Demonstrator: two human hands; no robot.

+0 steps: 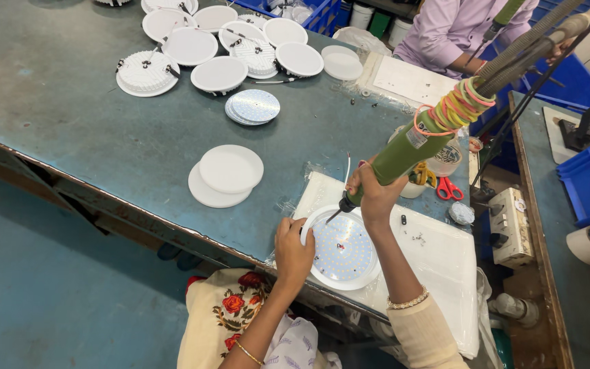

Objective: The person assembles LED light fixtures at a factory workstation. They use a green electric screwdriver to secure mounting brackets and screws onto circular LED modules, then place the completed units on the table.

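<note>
Firmly gripped: screwdriver [394, 158], lamp [341, 249].

A small white label [416, 137] is seen stuck on the green screwdriver [394, 160], just below its coloured bands.

On the desk [69, 130] lie two plain white discs [227, 175] stacked near the edge, one small stack of LED boards [253, 107], one round lamp [341, 249] under the hands, one green screwdriver [404, 154], one pair of red scissors [450, 188], and roughly a dozen white lamp parts [220, 41] at the far end.
</note>
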